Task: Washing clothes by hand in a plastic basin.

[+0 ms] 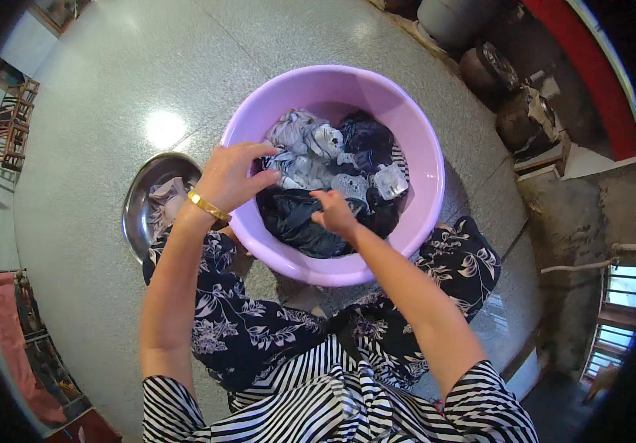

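Note:
A round pink-purple tub (429, 166) stands before me with wet clothes in it. My left hand (238, 176) is over its left rim, thumb and fingers apart, with nothing between them. Next to these fingertips lie grey-white clothes (305, 134). Low in the tub, my right hand (336, 214) has its fingers curled on a dark garment (288, 221); the fingertips are partly lost in the cloth. A small clear plastic container (390, 181) rests on the clothes at the right, beside a grey patterned cloth (350, 187). Navy cloth (366, 136) fills the far side.
A steel basin (138, 214) holding pale cloth (166, 203) is on the speckled floor (111, 96), left of the tub. Dark round pots (489, 72) and a grey ledge (591, 192) line the right side. A wooden rack (11, 129) stands far left.

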Motion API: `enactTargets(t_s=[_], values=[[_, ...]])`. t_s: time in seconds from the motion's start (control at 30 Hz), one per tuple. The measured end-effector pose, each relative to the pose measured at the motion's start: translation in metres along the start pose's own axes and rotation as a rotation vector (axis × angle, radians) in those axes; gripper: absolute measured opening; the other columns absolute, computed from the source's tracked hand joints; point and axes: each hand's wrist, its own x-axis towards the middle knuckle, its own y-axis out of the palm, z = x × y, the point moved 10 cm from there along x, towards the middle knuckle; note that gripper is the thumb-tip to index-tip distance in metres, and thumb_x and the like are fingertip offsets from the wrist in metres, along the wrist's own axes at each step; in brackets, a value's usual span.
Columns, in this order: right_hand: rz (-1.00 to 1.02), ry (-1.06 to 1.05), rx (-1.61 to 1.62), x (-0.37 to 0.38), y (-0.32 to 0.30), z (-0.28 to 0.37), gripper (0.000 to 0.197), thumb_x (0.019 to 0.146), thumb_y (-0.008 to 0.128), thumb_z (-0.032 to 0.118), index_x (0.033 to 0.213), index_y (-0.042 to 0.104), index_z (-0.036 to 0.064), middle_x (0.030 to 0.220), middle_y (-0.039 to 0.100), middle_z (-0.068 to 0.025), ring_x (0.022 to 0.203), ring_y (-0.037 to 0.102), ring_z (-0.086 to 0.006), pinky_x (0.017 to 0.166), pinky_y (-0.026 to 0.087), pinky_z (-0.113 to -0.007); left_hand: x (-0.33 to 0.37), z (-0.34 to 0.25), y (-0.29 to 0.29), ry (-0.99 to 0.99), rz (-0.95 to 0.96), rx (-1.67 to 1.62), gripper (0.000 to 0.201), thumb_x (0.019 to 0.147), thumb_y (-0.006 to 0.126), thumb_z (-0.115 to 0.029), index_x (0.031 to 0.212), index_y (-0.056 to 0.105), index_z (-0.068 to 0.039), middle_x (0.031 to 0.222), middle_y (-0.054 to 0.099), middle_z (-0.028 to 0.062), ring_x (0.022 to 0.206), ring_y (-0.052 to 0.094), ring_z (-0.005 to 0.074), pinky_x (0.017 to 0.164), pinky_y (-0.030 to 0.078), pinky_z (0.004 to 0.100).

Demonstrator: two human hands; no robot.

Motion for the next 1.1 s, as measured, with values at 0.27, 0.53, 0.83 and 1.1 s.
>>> enactTargets(t_s=[0.27, 0.53, 0.83, 1.1], values=[[0.309, -0.165, -0.700, -0.025, 0.081, 0.009, 0.082, 0.061, 0.071, 0.025, 0.131, 0.027, 0.0292, 0.141, 0.009, -0.0097, 0.128, 0.009, -0.0365, 0.086, 0.024, -0.068, 0.011, 0.021, 0.006, -0.174, 0.043, 0.061, 0.033, 0.072, 0.062, -0.022, 0.101, 0.057, -0.008, 0.097, 0.060, 0.0096, 0.094, 0.055, 0.0259, 0.095, 0.025, 0.0493], [0.190, -0.238, -0.703, -0.015, 0.089, -0.046, 0.071, 0.069, 0.060, 0.046, 0.131, 0.028, 0.0291, 0.139, 0.018, -0.0060, 0.129, 0.010, -0.0289, 0.089, 0.018, -0.068, 0.010, 0.019, 0.006, -0.136, -0.002, 0.218, 0.033, 0.073, 0.061, -0.023, 0.102, 0.056, -0.009, 0.101, 0.058, 0.0080, 0.098, 0.053, 0.0256, 0.095, 0.025, 0.0524], [0.242, -0.083, -0.884, 0.041, 0.095, -0.066, 0.064, 0.063, 0.065, 0.047, 0.117, 0.044, 0.0199, 0.107, 0.050, -0.0080, 0.109, 0.041, -0.0258, 0.082, 0.036, -0.047, 0.021, 0.012, 0.028, -0.118, 0.098, 0.209, 0.034, 0.072, 0.062, -0.022, 0.101, 0.056, -0.006, 0.096, 0.059, 0.0115, 0.090, 0.055, 0.0297, 0.087, 0.034, 0.0494], [0.178, 0.188, 0.123, 0.025, 0.048, -0.049, 0.047, 0.055, 0.059, 0.009, 0.100, 0.052, 0.0003, 0.080, 0.059, -0.0108, 0.077, 0.056, -0.0206, 0.065, 0.044, -0.033, 0.019, 0.020, 0.015, -0.136, 0.055, 0.183, 0.033, 0.073, 0.061, -0.021, 0.101, 0.055, -0.005, 0.088, 0.059, 0.0136, 0.080, 0.056, 0.0307, 0.071, 0.043, 0.0371]])
